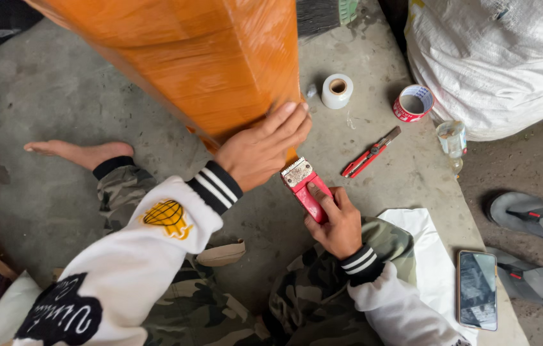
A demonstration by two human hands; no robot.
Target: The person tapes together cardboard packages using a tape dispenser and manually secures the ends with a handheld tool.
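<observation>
**Two hands at a film-wrapped orange block, seen from the head camera**

We look straight down at a person seated on a grey concrete floor (47, 96), legs in camouflage trousers, one bare foot (79, 152) stretched to the left. Our left hand (262, 148) lies flat and open, fingers together, pressed against the lower end of a tall orange block (207, 57) wrapped in clear glossy film; the block rises from the floor toward the camera and fills the upper middle of the view. The hand grips nothing; it only rests on the wrapped face near the bottom edge. Our right hand (334, 224) is closed around the red handle of a tape dispenser (305, 186), thumb laid along the top, with the toothed metal cutter pointing up at the block's lower corner, just beside the left fingertips.

Beyond the block, on the floor, we see a small white roll of tape (337, 91), a red-and-white tape roll (413, 103) and a red utility knife (371, 153), all well apart from both hands. A small clear glass jar (452, 140) stands against a large white woven sack (496, 57). A smartphone (477, 289) lies face up at lower right, near two grey sandals (531, 221).
</observation>
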